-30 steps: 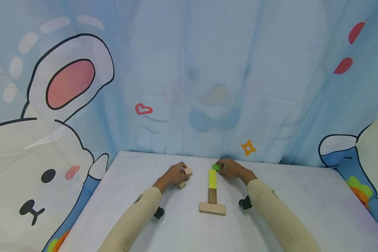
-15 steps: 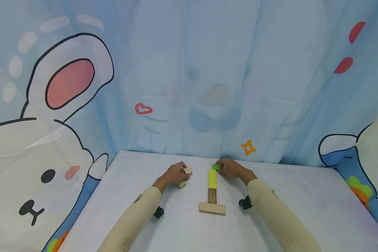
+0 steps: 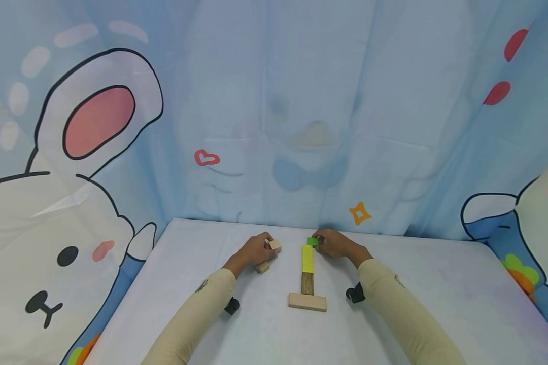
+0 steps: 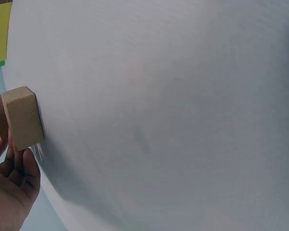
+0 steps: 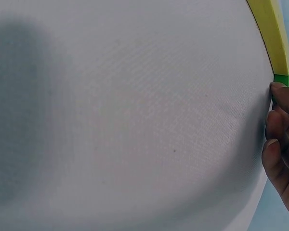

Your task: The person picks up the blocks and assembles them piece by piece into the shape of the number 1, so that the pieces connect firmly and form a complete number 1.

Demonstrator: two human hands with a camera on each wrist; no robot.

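Note:
My left hand [image 3: 255,249] grips a small plain wooden block [image 3: 275,246] between its thumb and fingers. A second plain wooden block [image 3: 262,267] shows under the same hand, large in the left wrist view. At the far end of a line of blocks, my right hand [image 3: 333,243] pinches a green block [image 3: 312,242] at its right side. That green piece meets the end of a long yellow block [image 3: 308,259]. Nearer me follow a dark brown wood-grained block [image 3: 307,283] and a wider pale wooden block [image 3: 307,302] laid crosswise.
The blocks lie on a white-covered table [image 3: 392,324]. Its far edge runs just behind both hands, against a light blue curtain [image 3: 237,101] printed with cartoon animals. A black wrist camera [image 3: 355,293] hangs below the right sleeve, another [image 3: 232,305] below the left.
The plain block in my left hand has shifted slightly right and away from me, the fingers moving with it. My right hand and the line of blocks have stayed in place.

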